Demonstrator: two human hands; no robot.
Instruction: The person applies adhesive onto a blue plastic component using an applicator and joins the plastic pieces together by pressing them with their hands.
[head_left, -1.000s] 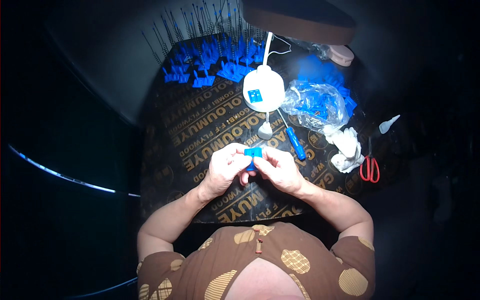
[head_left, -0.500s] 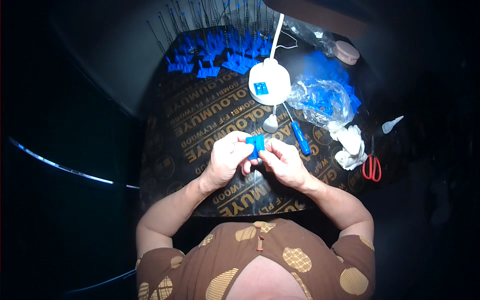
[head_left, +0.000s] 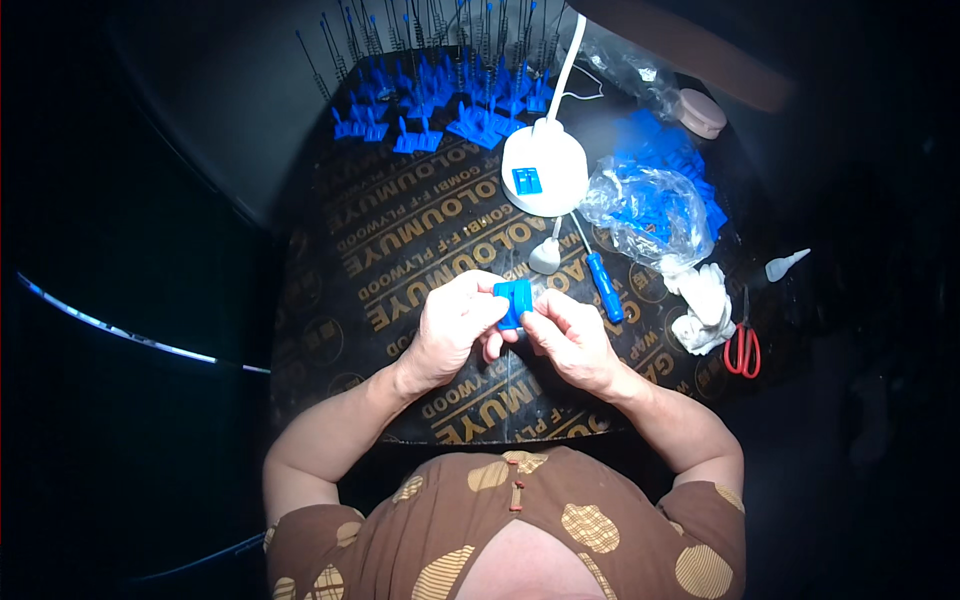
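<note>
A small blue plastic piece [head_left: 514, 301] is pinched between both hands over the middle of a dark plywood board [head_left: 400, 250]. My left hand [head_left: 455, 330] grips its left side with thumb and fingers. My right hand [head_left: 572, 340] holds its right side with the fingertips. Just beyond the hands lie a small grey cone-shaped part [head_left: 546, 258] and a blue-handled screwdriver [head_left: 602, 282].
A white round lamp base [head_left: 545, 170] with a blue part on it stands behind the hands. Several blue pieces with upright thin rods [head_left: 440, 100] line the far edge. To the right are a clear bag of blue parts [head_left: 650, 205], a white cloth [head_left: 700, 300], red scissors [head_left: 740, 345] and a tape roll [head_left: 700, 112].
The view has shifted a little, so the board sits lower in the frame. Both hands still hold the blue piece, which has been turned slightly between the fingers.
</note>
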